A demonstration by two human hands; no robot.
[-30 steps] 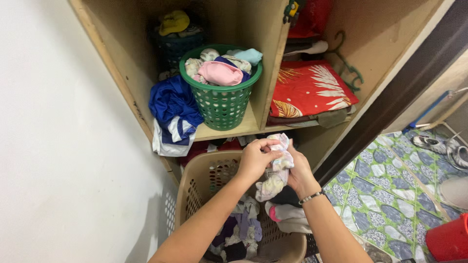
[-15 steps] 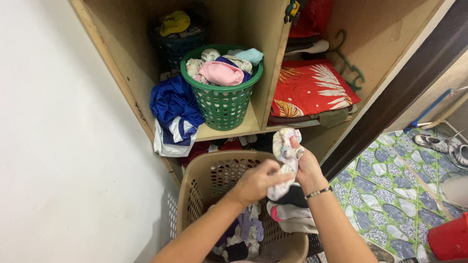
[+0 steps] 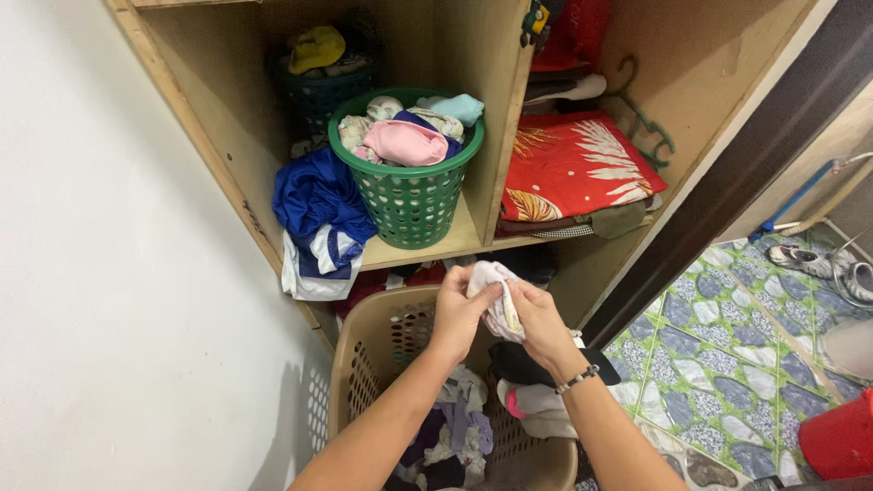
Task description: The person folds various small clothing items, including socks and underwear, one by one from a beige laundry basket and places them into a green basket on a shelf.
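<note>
While both hands meet over the hamper, the scene reads like this:

Left hand (image 3: pixel 461 307): fingers curled, pinching the left side of a small pale cloth (image 3: pixel 496 300); forearm comes up from the bottom edge.
Right hand (image 3: pixel 536 320): fingers clenched on the same cloth from the right; beaded bracelet (image 3: pixel 578 376) on the wrist.
Cloth: bunched into a wad btwn the two hands, whitish w/ faint pink & a bit of yellow; held above the hamper's far rim, just below the shelf edge. Can't tell what kind of garment.
Hamper (image 3: pixel 364 350): tan plastic w/ holes, on the floor below the hands; mixed laundry inside, incl. purple, white & dark pieces.
Shelf, left bay: green basket (image 3: pixel 409 195) w/ holes, heaped w/ folded small clothes, a pink piece on top; blue & white garment (image 3: pixel 318 214) slumped beside it, hanging over the edge.
Behind it: darker basket (image 3: pixel 320 91) w/ a yellow item on top.
Shelf, right bay: red patterned fabric (image 3: pixel 577 164) folded flat.
Floor, right: green & blue stone-pattern tiles (image 3: pixel 718 355); red bucket (image 3: pixel 837 436) at the corner.
</note>
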